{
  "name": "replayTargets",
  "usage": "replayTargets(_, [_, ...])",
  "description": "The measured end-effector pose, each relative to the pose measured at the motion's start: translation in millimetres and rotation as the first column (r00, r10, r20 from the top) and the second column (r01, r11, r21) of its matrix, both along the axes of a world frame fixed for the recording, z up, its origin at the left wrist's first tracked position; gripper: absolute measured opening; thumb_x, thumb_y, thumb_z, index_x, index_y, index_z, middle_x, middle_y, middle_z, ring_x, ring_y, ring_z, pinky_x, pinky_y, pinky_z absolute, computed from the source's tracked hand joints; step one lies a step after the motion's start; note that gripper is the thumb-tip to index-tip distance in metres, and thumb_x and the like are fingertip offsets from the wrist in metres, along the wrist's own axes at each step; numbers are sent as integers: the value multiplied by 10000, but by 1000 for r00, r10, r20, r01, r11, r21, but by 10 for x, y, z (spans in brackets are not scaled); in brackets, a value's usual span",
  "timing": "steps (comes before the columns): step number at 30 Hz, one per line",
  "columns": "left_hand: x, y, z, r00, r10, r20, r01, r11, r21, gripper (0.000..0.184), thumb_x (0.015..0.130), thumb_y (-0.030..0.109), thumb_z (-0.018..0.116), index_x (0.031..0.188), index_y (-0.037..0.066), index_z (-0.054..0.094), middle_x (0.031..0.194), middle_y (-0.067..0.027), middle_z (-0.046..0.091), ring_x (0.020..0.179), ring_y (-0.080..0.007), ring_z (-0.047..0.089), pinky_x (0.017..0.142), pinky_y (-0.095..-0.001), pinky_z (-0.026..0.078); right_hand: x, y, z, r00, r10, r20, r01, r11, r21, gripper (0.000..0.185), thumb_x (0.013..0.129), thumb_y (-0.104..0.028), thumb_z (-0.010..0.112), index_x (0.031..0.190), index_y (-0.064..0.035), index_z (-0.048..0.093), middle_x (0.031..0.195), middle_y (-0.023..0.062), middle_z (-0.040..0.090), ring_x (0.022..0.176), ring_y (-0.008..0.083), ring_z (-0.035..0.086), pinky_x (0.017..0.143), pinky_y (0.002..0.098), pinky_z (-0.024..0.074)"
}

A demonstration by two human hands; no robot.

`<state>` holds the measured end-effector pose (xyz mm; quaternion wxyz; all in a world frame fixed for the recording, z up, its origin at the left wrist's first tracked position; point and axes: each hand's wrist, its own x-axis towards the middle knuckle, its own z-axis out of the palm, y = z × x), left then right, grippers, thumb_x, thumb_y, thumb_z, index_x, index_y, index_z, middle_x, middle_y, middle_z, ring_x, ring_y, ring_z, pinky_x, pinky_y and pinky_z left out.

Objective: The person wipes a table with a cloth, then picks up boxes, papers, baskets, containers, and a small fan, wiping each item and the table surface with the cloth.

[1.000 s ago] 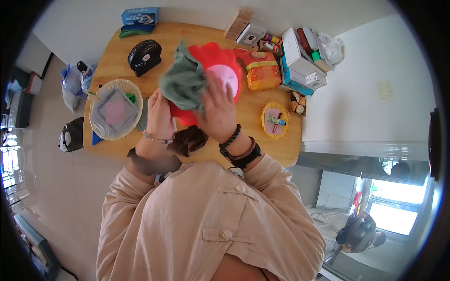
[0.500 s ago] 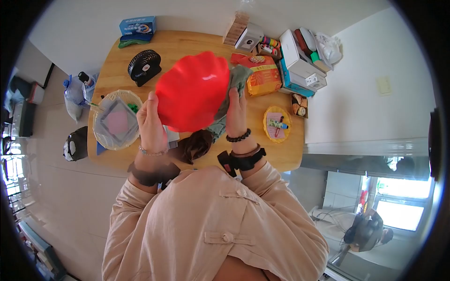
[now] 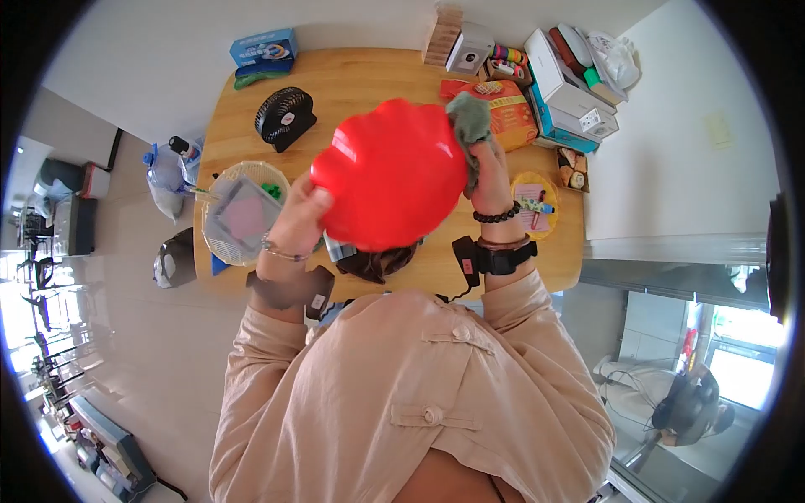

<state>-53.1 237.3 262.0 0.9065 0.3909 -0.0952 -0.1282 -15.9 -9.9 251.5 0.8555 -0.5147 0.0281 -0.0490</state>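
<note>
One wooden table stands before you against a pale wall. Over it you hold one red scalloped dish, raised in front of your chest, its smooth face tilted toward you. Both your hands are occupied. Your left hand grips the dish's left rim, thumb on the near face. Your right hand clutches one green cloth at the right edge; how its hidden fingers lie behind, you cannot tell. Your left wrist carries one thin bracelet, your right one black beaded bracelet.

Two baskets flank the dish: one cream basket to the left, one smaller yellow basket to the right. Beyond the cream one you have one black fan and, near the far left corner, one blue box. One orange bag lies just past the cloth. One dark brown object shows partly beneath the dish.
</note>
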Motion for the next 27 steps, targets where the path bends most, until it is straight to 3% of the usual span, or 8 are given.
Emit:
replayTargets(6, [28,-171,146,988,147,41,-152,939,308,246,775,175,655,905,-27,603,814,-19,618,714,-71,546,657,-248,463,-68,242,-76,996,38,77,-16,964,-265,267,825,-109,450,1065,-11,510,1120,97,514,1007,207,505,834,277,403])
replayTargets(12, [-5,-251,182,933,-102,344,-251,499,829,152,755,89,645,794,-54,611,676,7,606,594,-46,496,573,-231,457,-202,595,176,823,152,548,464,378,-801,319,823,-198,473,1067,7,487,1111,257,441,1106,411,371,967,450,249])
replayTargets(18, [-142,-127,214,959,135,250,-252,810,530,147,752,33,620,882,-35,607,786,-18,617,687,-71,543,638,-231,454,21,482,149,966,87,242,-11,954,-300,290,807,-135,440,1042,27,494,1096,215,468,1120,408,357,966,485,206])
replayTargets(20, [-88,-132,206,932,314,180,-359,865,351,142,755,14,605,894,-17,613,814,-24,621,702,-84,559,658,-227,456,-177,647,117,986,22,165,50,907,-418,313,783,-81,425,1071,34,466,1055,209,491,1050,380,428,924,441,290])
replayTargets(22, [-64,-140,182,935,307,176,-347,892,290,134,757,-7,580,886,-5,616,850,-28,624,758,-111,575,690,-248,461,-307,754,118,757,-8,654,614,354,-706,349,759,-55,432,1098,25,440,995,199,514,924,337,500,824,382,388])
replayTargets(24, [-68,-125,155,932,320,172,-352,911,213,168,759,0,566,924,-4,598,918,-51,619,820,-145,584,717,-281,468,-103,676,28,753,5,658,634,264,-727,307,796,-89,421,1081,24,429,904,164,537,802,258,515,730,327,417])
replayTargets(26, [-74,-126,229,919,366,149,-387,909,155,183,765,19,561,945,-1,586,938,-63,614,828,-161,586,722,-293,473,79,593,18,993,-42,113,72,958,-277,272,853,-174,389,1029,25,450,856,126,539,797,208,490,743,317,396])
replayTargets(27, [-66,-139,274,901,417,120,-428,900,84,200,771,37,557,967,2,575,958,-75,609,836,-177,588,727,-306,477,126,543,5,1000,8,1,-8,992,-130,322,892,-246,343,995,32,467,817,82,534,782,165,464,738,292,385])
